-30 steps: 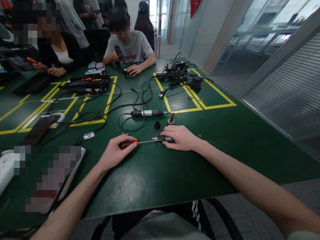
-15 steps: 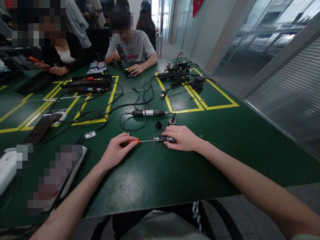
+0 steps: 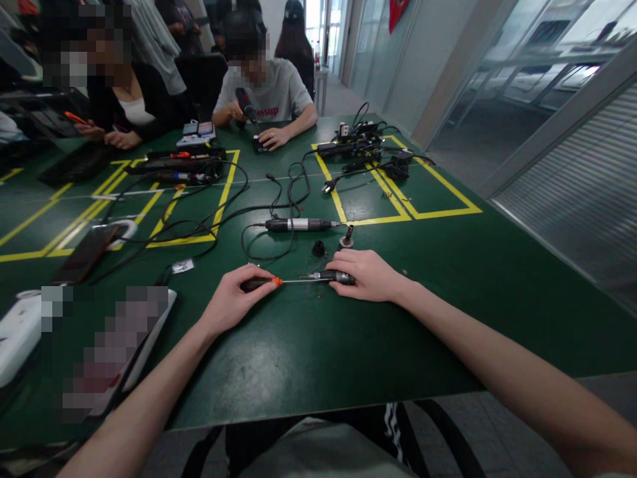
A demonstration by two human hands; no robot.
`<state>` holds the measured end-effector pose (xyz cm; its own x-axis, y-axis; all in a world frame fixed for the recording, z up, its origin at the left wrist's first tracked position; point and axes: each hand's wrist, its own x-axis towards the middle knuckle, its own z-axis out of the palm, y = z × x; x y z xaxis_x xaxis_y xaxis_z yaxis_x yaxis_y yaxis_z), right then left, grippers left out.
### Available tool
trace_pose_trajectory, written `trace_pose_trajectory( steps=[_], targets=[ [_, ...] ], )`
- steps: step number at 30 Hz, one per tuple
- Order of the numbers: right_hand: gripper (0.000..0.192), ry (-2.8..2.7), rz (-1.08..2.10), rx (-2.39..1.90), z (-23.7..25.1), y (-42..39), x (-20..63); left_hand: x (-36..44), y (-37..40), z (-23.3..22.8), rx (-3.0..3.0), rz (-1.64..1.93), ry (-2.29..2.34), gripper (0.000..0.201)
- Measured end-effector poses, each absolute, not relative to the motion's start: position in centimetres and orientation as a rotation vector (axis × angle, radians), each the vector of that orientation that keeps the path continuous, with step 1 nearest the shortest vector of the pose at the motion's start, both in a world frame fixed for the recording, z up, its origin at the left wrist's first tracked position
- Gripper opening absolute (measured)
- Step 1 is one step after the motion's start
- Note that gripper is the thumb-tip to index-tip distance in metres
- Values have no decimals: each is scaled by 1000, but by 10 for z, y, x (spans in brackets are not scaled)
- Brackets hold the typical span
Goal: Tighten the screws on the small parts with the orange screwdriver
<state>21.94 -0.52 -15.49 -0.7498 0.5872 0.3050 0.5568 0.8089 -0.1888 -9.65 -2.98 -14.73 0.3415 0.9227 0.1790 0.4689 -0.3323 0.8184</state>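
My left hand (image 3: 233, 297) is closed round the black and orange handle of a screwdriver (image 3: 253, 284), which lies low over the green table. Its thin metal shaft points right, alongside the metal tip of a dark cylindrical tool part (image 3: 334, 275). That part is under the fingers of my right hand (image 3: 365, 275), which are closed on it. Whether shaft and tip touch, I cannot tell. Just beyond my right hand are a small black cap (image 3: 318, 248) and a metal piece with an upright stem (image 3: 347, 238).
A corded electric screwdriver (image 3: 301, 225) lies past the small parts. Tangled cables and black tools (image 3: 355, 143) occupy the yellow-taped area at the back right. On the left are a phone (image 3: 82, 255), a white power strip (image 3: 22, 332) and more tools (image 3: 179, 166). Two people sit opposite.
The view has shifted slightly, so the table things appear a little further right. Both hands keep their grips, with hardly any visible movement.
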Motion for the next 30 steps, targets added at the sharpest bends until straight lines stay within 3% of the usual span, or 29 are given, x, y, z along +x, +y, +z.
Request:
trace_pose_trajectory(
  steps=[13,21,30],
  targets=[
    [24,-2615,129,-834,-156,-4,220,-95,-30,-146,1942,864,1211,17],
    [24,-2612,139,-837,-156,-5,220,-92,-32,-144,1826,806,1280,29],
    [25,-2604,181,-853,-153,-6,220,-90,-31,-142,1898,769,1290,29]
  ],
)
